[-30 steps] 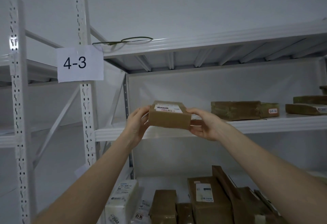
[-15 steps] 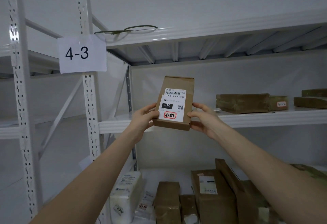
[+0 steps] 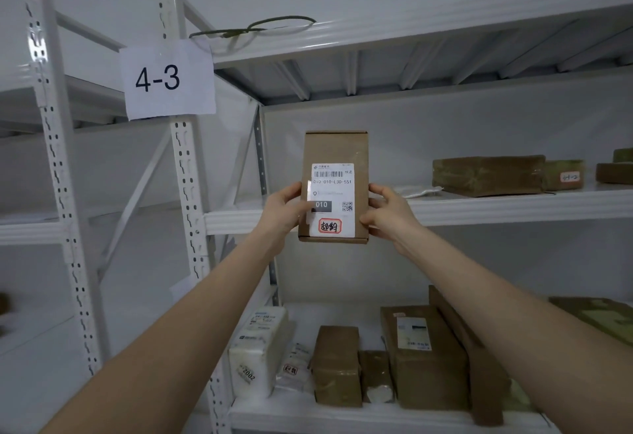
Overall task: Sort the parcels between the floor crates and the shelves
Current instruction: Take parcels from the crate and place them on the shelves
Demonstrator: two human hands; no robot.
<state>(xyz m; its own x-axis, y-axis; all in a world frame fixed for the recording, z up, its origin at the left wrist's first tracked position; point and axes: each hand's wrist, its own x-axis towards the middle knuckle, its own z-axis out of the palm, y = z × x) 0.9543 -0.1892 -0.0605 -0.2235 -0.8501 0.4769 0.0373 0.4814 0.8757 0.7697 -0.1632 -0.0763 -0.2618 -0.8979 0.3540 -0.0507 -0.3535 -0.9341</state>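
Left hand (image 3: pixel 282 209) and right hand (image 3: pixel 383 214), fingers curled, grip parcel (image 3: pixel 334 187) by its side edges; upright, label toward camera, in air before middle shelf (image 3: pixel 496 209). Risk: edge grip slips as it tips flat, parcel drops. Further in, it may shove the white pouch (image 3: pixel 419 191).

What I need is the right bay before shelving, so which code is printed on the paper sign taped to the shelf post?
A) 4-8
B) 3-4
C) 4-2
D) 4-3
D: the paper sign on the shelf post reads 4-3, up and left of the cardboard parcel held between the left hand and right hand.
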